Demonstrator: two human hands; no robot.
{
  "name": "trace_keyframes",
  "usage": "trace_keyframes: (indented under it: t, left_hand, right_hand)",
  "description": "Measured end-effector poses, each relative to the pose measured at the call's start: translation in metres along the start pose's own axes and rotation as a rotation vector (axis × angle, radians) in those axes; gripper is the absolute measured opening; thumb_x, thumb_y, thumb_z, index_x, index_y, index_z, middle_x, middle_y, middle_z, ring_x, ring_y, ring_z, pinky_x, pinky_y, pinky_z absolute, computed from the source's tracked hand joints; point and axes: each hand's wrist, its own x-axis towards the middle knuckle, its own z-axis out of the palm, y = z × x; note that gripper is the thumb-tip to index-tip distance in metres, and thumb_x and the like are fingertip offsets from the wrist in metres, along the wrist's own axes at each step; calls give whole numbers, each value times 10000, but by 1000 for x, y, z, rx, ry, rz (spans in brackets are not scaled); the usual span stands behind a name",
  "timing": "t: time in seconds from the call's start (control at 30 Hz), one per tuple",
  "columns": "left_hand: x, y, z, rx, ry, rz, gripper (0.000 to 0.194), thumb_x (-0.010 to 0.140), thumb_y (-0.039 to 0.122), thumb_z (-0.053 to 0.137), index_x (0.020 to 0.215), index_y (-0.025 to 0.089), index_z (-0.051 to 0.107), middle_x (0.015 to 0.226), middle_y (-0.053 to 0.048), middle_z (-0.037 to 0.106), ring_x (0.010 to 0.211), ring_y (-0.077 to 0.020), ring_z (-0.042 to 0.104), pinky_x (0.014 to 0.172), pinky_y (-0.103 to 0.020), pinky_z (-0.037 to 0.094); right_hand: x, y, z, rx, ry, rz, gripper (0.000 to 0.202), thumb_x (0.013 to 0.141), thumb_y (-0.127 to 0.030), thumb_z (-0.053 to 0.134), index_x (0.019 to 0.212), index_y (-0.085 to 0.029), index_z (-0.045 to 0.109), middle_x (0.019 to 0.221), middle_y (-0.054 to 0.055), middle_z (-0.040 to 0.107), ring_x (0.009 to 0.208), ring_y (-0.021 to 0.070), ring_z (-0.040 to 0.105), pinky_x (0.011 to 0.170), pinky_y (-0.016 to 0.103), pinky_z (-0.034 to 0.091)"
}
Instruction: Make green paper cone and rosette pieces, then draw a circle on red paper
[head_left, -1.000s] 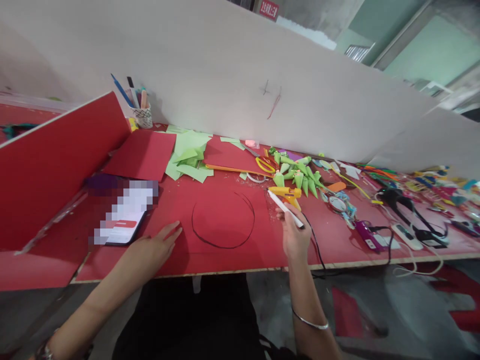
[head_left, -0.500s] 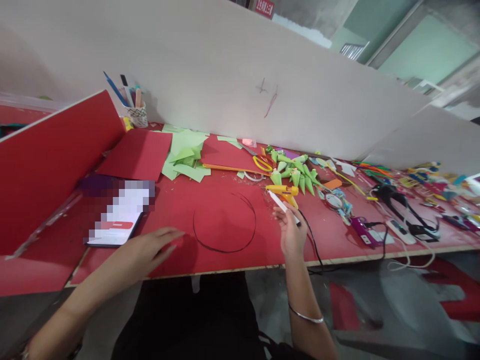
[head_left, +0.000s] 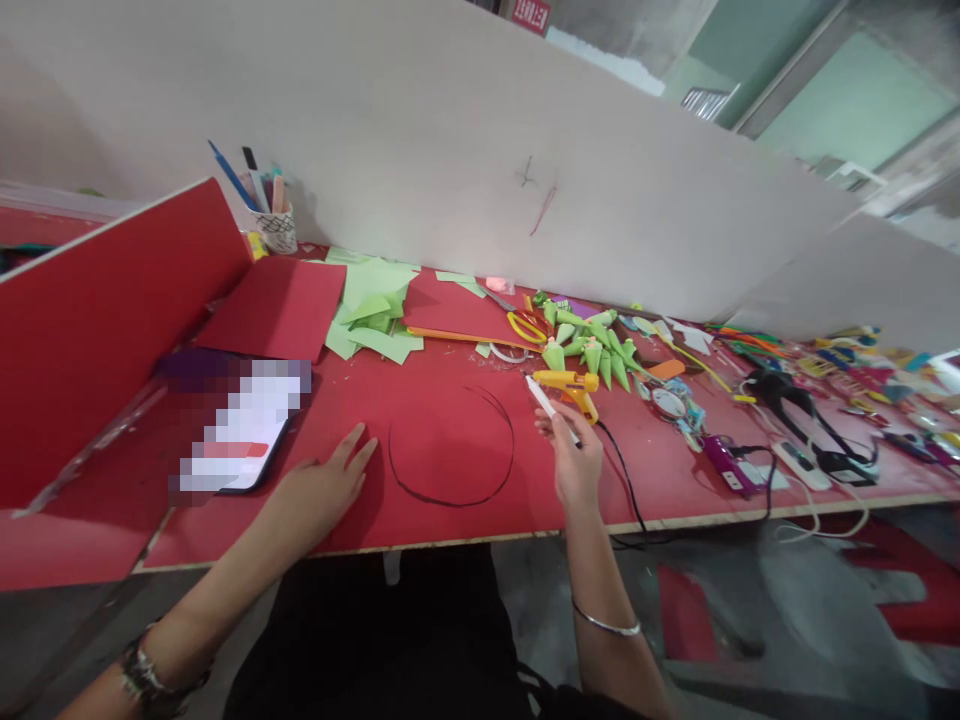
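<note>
A thin black curved line, almost a full circle with a gap at the top left, lies on the red sheet (head_left: 450, 440) covering the table in front of me. My right hand (head_left: 574, 455) holds a white marker (head_left: 541, 398), its tip pointing up and left above the red surface. Just beyond the marker is a yellow glue gun (head_left: 566, 383) on its side. My left hand (head_left: 326, 495) rests palm down left of the circle, fingers apart and holding nothing. Left of that hand lies a phone (head_left: 251, 430) with a lit, blurred screen.
Green paper scraps (head_left: 375, 310), scissors (head_left: 529, 327) and green paper cones (head_left: 592, 355) lie along the back. A pen cup (head_left: 277, 230) stands by the white partition. Rightward are a purple power adapter (head_left: 726, 467), cables and a black strap (head_left: 806, 410).
My left hand has come down flat on the table with its fingers pointing further forward. My right hand has shifted slightly left with the marker.
</note>
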Motion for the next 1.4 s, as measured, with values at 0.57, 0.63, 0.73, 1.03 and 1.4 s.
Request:
trace_keyframes:
  t: [0.57, 0.63, 0.73, 1.03, 1.4]
  left_hand:
    - [-3, 16, -1, 77, -124, -75, 435, 891, 203, 292, 1295, 119, 430, 1388, -196, 327, 677, -243, 652, 626, -399, 528]
    - [-3, 16, -3, 68, -120, -71, 438, 890, 196, 279, 1291, 119, 437, 1394, -181, 323, 673, -236, 652, 640, -394, 528]
    - [-3, 17, -5, 33, -106, -82, 431, 885, 191, 285, 1274, 132, 462, 1392, -174, 332, 666, -221, 652, 660, -385, 528]
    - [-3, 19, -7, -13, -128, -101, 426, 885, 192, 301, 1279, 136, 454, 1393, -187, 332, 692, -229, 653, 683, -392, 517]
    - [-3, 20, -8, 37, -118, -75, 444, 885, 162, 249, 1270, 105, 462, 1392, -196, 316, 657, -223, 652, 662, -397, 524]
  right_hand:
    - [12, 5, 69, -171, -1029, 80, 222, 739, -331, 585, 858, -150, 636, 719, 39, 688, 655, 136, 623, 616, 254, 474]
    - [13, 5, 72, -206, -1061, 52, 218, 746, -326, 574, 864, -157, 645, 734, 38, 692, 675, 140, 626, 636, 260, 472]
    - [12, 5, 73, -237, -1092, 57, 207, 750, -315, 569, 872, -170, 651, 741, 33, 697, 692, 149, 633, 664, 274, 474]
    - [13, 7, 72, -240, -1167, 80, 192, 753, -307, 570, 868, -177, 652, 744, 28, 695, 722, 154, 636, 707, 286, 469]
    - [15, 18, 75, -202, -697, 33, 208, 768, -332, 534, 894, -180, 598, 690, 2, 632, 590, 101, 562, 590, 229, 452]
